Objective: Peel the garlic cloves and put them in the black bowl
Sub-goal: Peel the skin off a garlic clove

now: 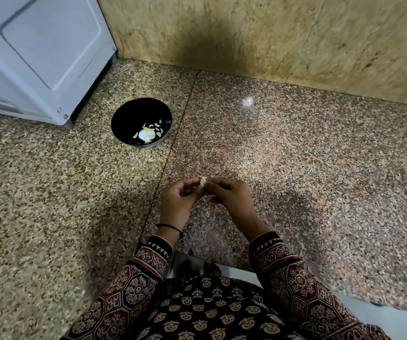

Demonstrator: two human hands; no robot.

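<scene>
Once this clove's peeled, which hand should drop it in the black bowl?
Left, probably. Both the left hand and right hand pinch the garlic clove, but the black bowl sits forward-left, on the left hand's side, with no cross-body reach.

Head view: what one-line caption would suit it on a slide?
The left hand and right hand pinch a garlic clove above the counter; the black bowl holds cloves.

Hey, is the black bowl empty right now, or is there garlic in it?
Not empty: the black bowl stands upright with several pale garlic pieces lying on its bottom.
</scene>
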